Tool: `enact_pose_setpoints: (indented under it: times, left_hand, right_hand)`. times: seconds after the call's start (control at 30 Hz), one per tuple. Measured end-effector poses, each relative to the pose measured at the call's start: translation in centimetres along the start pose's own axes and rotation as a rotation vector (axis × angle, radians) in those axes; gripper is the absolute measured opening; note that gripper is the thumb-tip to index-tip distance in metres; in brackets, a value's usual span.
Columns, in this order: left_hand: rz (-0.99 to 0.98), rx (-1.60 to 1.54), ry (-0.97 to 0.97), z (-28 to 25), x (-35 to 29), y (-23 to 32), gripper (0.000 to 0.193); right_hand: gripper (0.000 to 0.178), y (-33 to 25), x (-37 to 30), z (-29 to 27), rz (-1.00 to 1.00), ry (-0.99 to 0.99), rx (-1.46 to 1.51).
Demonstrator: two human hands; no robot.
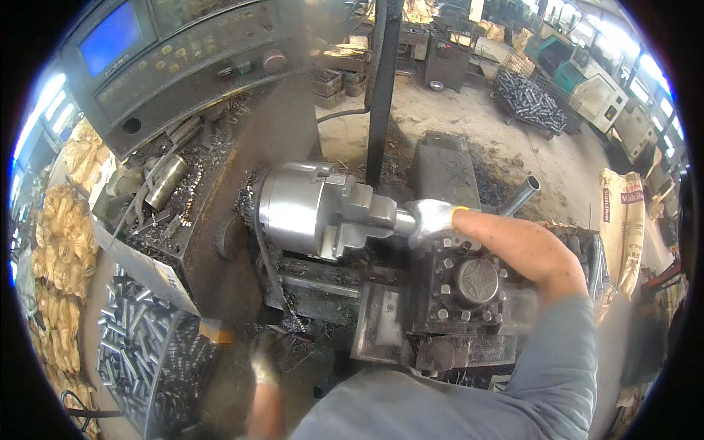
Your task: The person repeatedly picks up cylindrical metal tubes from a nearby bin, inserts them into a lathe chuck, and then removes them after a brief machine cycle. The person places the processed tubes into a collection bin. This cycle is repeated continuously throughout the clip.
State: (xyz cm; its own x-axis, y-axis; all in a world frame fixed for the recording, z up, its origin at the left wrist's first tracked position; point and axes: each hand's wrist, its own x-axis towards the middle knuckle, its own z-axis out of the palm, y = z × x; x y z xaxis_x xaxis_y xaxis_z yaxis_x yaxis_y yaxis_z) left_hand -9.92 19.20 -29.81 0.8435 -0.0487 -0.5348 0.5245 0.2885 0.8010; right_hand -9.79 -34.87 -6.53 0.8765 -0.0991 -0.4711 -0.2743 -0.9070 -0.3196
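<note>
A large shiny lathe chuck point(293, 209) with stepped jaws point(359, 216) fills the middle of the view. From its jaws a short length of metal tube point(404, 221) sticks out to the right. My right hand point(433, 222), in a white glove, is closed around the outer end of that tube. Just below it stands the square tool post point(469, 282) with several bolts. Down at the lower left, my left hand point(265, 359), in a dirty glove, is beside the machine's front near a thin dark rod; its fingers are blurred and dark.
A control panel point(161, 66) with a blue screen hangs upper left. Below it, a bin of cut metal tubes point(132, 330) stands beside stacked sacks point(62, 257). An upright dark post point(384, 95) rises behind the chuck. A cart of metal parts point(532, 103) is farther back.
</note>
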Motion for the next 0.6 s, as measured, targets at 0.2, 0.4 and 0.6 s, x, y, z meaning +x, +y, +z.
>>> enact_pose_setpoints:
  times: [0.2, 0.4, 0.6]
  left_hand:
    - [0.12, -0.225, 0.256, -11.4, 4.2, 4.0, 0.033]
    - [-0.029, -0.331, -0.222, -14.0, 4.7, 7.2, 0.027]
    - [0.344, 0.215, 0.213, -13.2, 6.0, 6.4, 0.036]
  right_hand:
    - [0.071, 1.8, 1.0, -0.2, 0.081, -0.162, -0.09]
    - [0.09, -0.2, 2.4, 1.1, -0.131, 0.164, 0.21]
    - [0.087, -3.0, -0.7, -0.4, -0.02, 0.301, -0.019]
